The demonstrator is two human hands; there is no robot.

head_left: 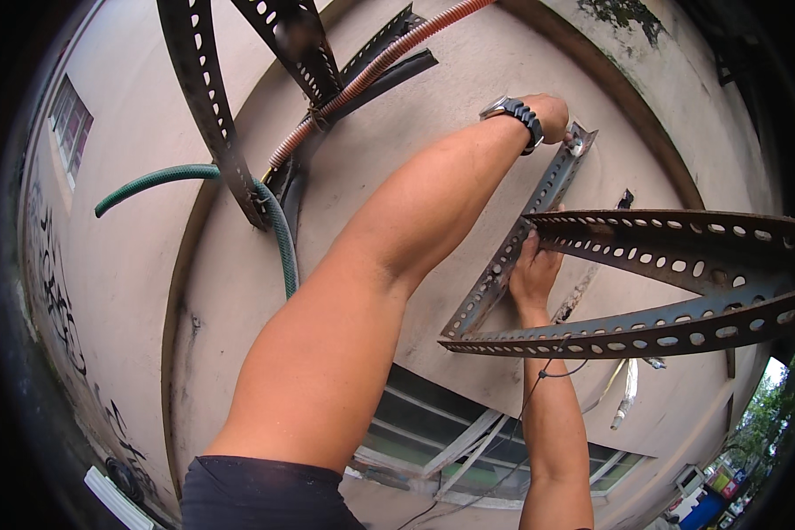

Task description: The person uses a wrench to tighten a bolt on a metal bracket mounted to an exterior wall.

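A triangular bracket of slotted angle iron [496, 274], grey-blue and rusty, stands against the wall with its arms reaching right. My left hand [552, 117], wearing a black-strapped watch, is at the bracket's upper end. Its fingers curl in beside a pale bolt or nut [576, 147] there; what they pinch is mostly hidden. Lower down, my right hand [535, 272] grips the bracket where the upper arm meets the upright, thumb on the near side and fingers partly behind the metal.
A second slotted bracket [210, 106] juts out at upper left, with an orange corrugated conduit [375, 69] and a green hose [155, 179] alongside. Below are a louvred window [433, 420], thin dark wires, and a cut pipe end [625, 397] on the wall [344, 221].
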